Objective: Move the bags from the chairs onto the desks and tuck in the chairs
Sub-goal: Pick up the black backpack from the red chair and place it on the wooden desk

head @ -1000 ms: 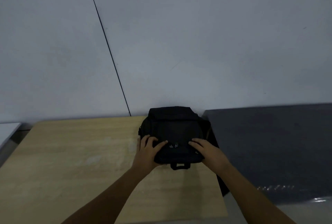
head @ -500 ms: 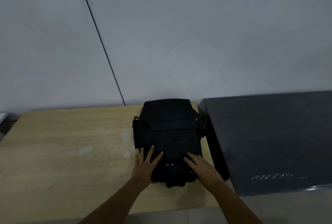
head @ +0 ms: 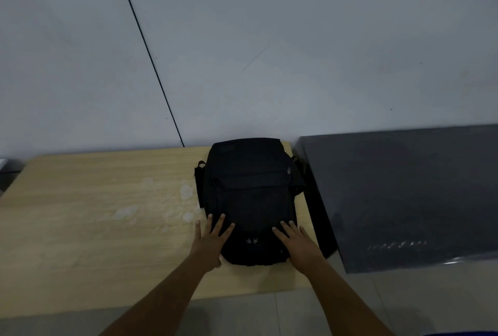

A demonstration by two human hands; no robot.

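Wooden desk: light grain top, pale blotchy stains just left of and beyond the left hand; far edge against the wall.
Left hand: palm down, fingers spread apart, laid flat across the near-left corner of the bag; little finger off the bag, over the desk top. Gripping nothing.
Black backpack: lying flat on the desk's right end, stretching away from both hands to the wall. Small loop on its left side, beyond the left hand.
Markings: two small pale marks on the bag between the hands, possibly zipper pulls or a logo; too small to read. A small pale tag far beyond the right hand; unreadable.
Right hand: palm down, fingers apart, pressed flat on the bag's near-right corner. Not clenched.
Strap: black, runs along the desk's right edge, just right of the right hand.
Dark grey desk: right of the strap, bare; faint glinting row of marks near its front, illegible.
Wall: grey, thin black seam running diagonally down to the wooden desk.
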